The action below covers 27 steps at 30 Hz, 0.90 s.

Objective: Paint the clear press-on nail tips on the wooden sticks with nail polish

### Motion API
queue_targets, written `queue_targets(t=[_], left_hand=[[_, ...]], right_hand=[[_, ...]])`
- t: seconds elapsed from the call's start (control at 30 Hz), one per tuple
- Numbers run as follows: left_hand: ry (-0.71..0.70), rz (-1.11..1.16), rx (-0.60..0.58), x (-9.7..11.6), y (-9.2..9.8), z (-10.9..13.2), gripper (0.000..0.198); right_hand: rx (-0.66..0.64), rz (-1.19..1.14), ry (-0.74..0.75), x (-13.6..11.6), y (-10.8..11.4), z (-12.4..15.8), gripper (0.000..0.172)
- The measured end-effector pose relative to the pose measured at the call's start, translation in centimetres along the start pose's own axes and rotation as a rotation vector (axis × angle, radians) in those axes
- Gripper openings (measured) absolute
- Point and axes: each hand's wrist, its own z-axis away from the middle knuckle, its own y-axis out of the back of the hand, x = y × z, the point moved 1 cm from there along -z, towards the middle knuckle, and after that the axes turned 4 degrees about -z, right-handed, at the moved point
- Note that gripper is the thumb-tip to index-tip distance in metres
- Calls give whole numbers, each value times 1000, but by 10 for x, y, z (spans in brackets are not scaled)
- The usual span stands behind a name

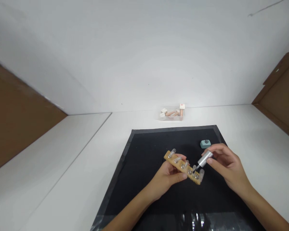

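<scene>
My left hand grips a tan nail tip stand, its thumb along the near edge and fingers behind. Several clear false nails stick up from round metal mounts on the stand, which slopes down to the right. Between thumb and fingers of my right hand is a nail polish brush with a silver cap. The brush tip points down-left at a nail near the stand's right end; whether it touches cannot be made out. Just beyond my right hand sits a teal polish bottle with a dark round opening.
Below my hands lies a black mat with taped edges on a white table. At the back, a clear box holds several small pinkish sticks with white blocks. White wall stands behind, brown panels at both sides.
</scene>
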Motion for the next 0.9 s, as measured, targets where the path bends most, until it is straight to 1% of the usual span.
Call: queue_targets(t=[0.23,0.37,0.43,0.53,0.63,0.7,0.73,0.8,0.9], left_hand=[[-11,-5,-11,-1,1,0,47],[-10,-5,-14,1,0,1,46],[-7,1,-17,2,-1,1,47],[-13,9,-23,2,-1,1,46],[-28,7,-30,3,-2,1,44],[-28,4,-32,3,-2,1,43],[-25,3,-33,3,-2,1,43],[-16,3,-32,3,-2,1,43],[-17,0,-30,4,-3,1,42]], right_hand=[[20,55,6,0,2,-2,15],[48,14,18,-2,4,-4,15],[102,-6,18,-1,6,-6,15],[231,36,31,2,14,-10,15],[369,201,66,7,24,-15,17],[427,366,100,10,30,-18,17],[435,453,119,11,33,-19,17],[408,615,178,14,35,-21,16],[309,798,330,18,35,-24,11]])
